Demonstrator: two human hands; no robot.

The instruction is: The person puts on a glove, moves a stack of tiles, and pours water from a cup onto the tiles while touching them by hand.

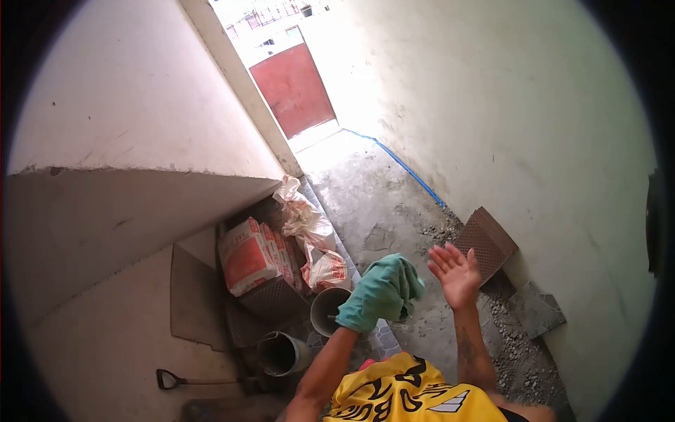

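My left hand is covered down to the wrist by green fabric (376, 295) that looks like a glove or wrapped cloth. Loose folds hang at its far end, and the fingers beneath are hidden. To the right, my bare right hand (455, 276) is raised with the palm showing and the fingers stretched out, holding nothing. A small gap separates it from the green fabric. Below and left of the covered hand stands a bucket (325, 313), partly hidden by it. Behind the right hand a stack of brown patterned tiles (485, 243) leans near the wall.
Red-and-white sacks (249, 260) and a crumpled white sack (306, 218) lie at left. Another bucket (281, 354) and a black-handled tool (172, 380) are lower left. A blue hose (408, 169) follows the right wall. Gravel (517, 344) and a grey tile (538, 309) lie right. A red gate (294, 91) stands ahead.
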